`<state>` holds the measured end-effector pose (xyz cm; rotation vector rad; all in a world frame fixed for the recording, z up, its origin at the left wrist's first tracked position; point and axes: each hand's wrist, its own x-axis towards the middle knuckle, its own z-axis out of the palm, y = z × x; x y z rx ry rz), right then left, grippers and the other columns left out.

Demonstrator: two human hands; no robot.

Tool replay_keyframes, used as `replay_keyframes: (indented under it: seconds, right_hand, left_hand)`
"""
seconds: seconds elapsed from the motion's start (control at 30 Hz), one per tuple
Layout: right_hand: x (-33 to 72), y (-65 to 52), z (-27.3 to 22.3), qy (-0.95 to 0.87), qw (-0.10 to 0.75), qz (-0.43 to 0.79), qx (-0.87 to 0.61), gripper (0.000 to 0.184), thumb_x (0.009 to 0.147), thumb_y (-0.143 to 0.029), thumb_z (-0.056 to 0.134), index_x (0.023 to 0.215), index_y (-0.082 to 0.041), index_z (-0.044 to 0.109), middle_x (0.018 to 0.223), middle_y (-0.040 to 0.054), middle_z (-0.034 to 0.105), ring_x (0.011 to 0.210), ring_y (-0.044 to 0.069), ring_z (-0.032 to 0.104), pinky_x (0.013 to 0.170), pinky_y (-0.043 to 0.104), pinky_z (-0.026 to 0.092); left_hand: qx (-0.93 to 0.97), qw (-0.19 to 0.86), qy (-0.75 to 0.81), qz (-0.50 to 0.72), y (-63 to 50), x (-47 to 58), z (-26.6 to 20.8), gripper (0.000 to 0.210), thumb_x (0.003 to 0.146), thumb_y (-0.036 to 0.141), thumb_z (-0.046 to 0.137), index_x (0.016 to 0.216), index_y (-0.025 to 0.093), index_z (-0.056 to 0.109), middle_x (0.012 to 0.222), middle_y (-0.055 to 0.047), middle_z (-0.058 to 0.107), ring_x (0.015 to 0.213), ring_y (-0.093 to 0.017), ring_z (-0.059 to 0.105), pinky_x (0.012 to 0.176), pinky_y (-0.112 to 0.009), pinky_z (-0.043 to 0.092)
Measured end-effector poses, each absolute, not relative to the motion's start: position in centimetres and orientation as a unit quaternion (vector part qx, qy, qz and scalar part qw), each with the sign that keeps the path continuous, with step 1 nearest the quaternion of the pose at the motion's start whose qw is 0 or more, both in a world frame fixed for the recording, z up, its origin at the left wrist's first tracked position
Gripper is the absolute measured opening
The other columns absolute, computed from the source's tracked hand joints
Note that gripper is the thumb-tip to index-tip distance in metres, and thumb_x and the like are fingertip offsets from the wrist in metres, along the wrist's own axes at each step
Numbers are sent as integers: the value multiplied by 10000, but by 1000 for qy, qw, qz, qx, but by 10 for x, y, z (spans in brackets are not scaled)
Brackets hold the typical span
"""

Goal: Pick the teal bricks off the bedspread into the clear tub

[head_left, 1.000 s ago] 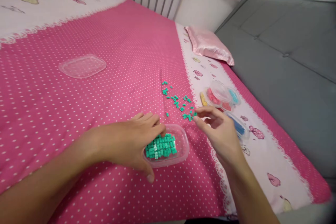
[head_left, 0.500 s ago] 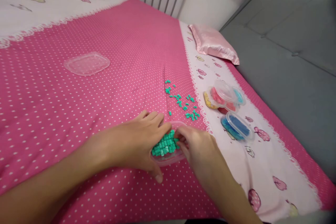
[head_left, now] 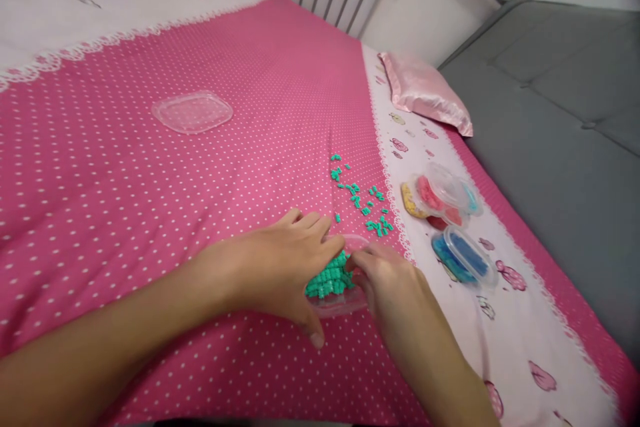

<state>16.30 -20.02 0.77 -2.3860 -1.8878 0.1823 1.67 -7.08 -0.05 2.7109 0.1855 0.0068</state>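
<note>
A clear plastic container point(head_left: 345, 307) on the pink polka-dot bedspread holds a packed layer of small green building blocks point(head_left: 330, 278). My left hand point(head_left: 290, 267) wraps around the container's left end, fingers along the far side and thumb spread toward the near side. Inside the right part of the container, my right hand point(head_left: 383, 273) pinches at the edge of the green blocks, thumb and index finger together; its fingertips partly hide the piece there. Beyond the container, loose green blocks point(head_left: 366, 211) lie scattered on the bedspread.
A clear lid point(head_left: 193, 112) lies at the far left. On the right, stacked tubs point(head_left: 445, 195) hold yellow, red and light-blue pieces, with a tub of blue pieces point(head_left: 463, 257) nearer me. A pink pillow point(head_left: 425, 90) rests by the grey headboard point(head_left: 550, 100).
The whole view has shifted, so everything appears farther right. Both hands stay at the container, the right one still pinching among the green blocks.
</note>
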Motion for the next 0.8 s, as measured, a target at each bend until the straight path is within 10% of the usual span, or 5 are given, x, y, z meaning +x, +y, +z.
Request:
replay_keyframes:
  seconds: [0.8]
  right_hand:
    - [165, -194, -8, -641, -76, -220, -732, 213, 650, -121, 856, 574, -240, 695, 795, 51, 631, 857, 265, 513, 783, 429, 240]
  left_hand:
    - [979, 191, 64, 7, -72, 18, -2, 727, 632, 700, 806, 1059, 150, 599, 1117, -121, 594, 991, -279, 535, 900, -421, 427]
